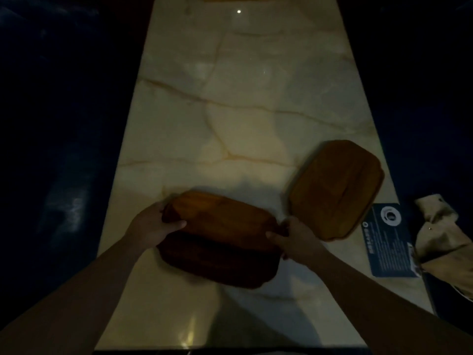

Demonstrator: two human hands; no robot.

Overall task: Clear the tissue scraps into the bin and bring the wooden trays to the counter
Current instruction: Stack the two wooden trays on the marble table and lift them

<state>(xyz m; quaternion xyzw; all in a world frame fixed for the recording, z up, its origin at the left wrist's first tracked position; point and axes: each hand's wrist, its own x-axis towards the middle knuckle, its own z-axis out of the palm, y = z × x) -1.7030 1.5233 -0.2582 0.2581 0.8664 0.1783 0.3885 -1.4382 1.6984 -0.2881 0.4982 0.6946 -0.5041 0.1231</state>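
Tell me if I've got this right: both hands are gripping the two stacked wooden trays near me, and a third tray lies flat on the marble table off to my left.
Not quite. The head view shows the left hand and right hand gripping the stacked wooden trays, but the third tray lies flat on the marble table off to the right, not the left.

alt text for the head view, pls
Both hands grip a wooden tray: left hand on its left end, right hand on its right end, holding the upper tray over a darker tray on a dim marble table. A third tray lies to the right, beside a dark card.
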